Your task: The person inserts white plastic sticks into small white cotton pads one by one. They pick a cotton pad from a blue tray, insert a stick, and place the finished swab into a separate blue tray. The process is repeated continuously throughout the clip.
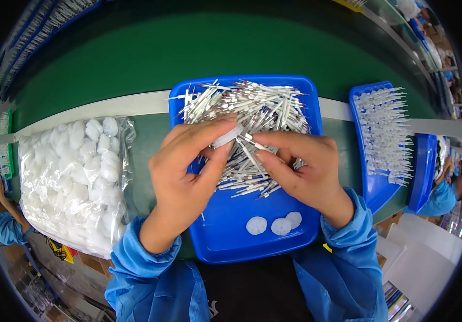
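Note:
Above a blue tray (225,214), my left hand (182,166) pinches a small white translucent round piece (227,136) between thumb and fingers. My right hand (311,163) grips a thin white rod (248,150) with its thumb and forefinger. The rod's end is close to the round piece; whether they touch I cannot tell. Under both hands lies a loose heap of thin white rods (274,104), some with red or dark tips. Three white discs (256,226) rest in the near part of the tray.
Left of the tray sits a clear plastic bag (70,182) full of white round pieces. On the right, a blue tray (358,129) carries rows of upright white pieces, beside another blue tray (421,172). Other people (8,222) are at both sides. A green belt (231,48) runs behind.

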{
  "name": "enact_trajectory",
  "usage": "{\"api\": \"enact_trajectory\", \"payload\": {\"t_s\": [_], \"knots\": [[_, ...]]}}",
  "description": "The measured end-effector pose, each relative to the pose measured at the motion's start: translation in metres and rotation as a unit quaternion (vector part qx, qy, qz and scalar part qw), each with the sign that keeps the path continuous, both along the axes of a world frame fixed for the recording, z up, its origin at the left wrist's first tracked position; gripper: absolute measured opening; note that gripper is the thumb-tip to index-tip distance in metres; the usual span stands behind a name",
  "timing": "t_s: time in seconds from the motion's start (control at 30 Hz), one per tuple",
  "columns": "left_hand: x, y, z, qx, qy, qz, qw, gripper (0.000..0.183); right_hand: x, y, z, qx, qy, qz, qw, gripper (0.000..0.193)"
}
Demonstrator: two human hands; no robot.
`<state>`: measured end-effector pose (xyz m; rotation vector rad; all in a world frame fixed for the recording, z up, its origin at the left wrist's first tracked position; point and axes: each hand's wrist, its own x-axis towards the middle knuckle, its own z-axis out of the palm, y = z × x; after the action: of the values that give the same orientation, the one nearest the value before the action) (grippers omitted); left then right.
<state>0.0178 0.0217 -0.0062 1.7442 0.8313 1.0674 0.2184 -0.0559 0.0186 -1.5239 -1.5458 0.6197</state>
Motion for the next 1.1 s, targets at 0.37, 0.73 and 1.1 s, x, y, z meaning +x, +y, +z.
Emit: {"api": "enact_trajectory", "payload": {"t_s": [0.37,0.73,1.1], "knots": [[0.0,-0.004,0.008,0.203,0.156,-0.004,0.967,0.041,-0.004,0.005,-0.015,0.107,-0.153,-0.048,0.981,0.013],[0.002,-0.017,0.01,0.118,0.131,0.028,0.984,0.043,-0.007,0.007,-0.007,0.156,-0.203,-0.029,0.966,0.016],[-0.006,0.002,0.011,0.126,0.079,-0.063,0.987,0.053,0.011,0.006,-0.004,0.034,0.097,0.029,0.994,0.032]]}}
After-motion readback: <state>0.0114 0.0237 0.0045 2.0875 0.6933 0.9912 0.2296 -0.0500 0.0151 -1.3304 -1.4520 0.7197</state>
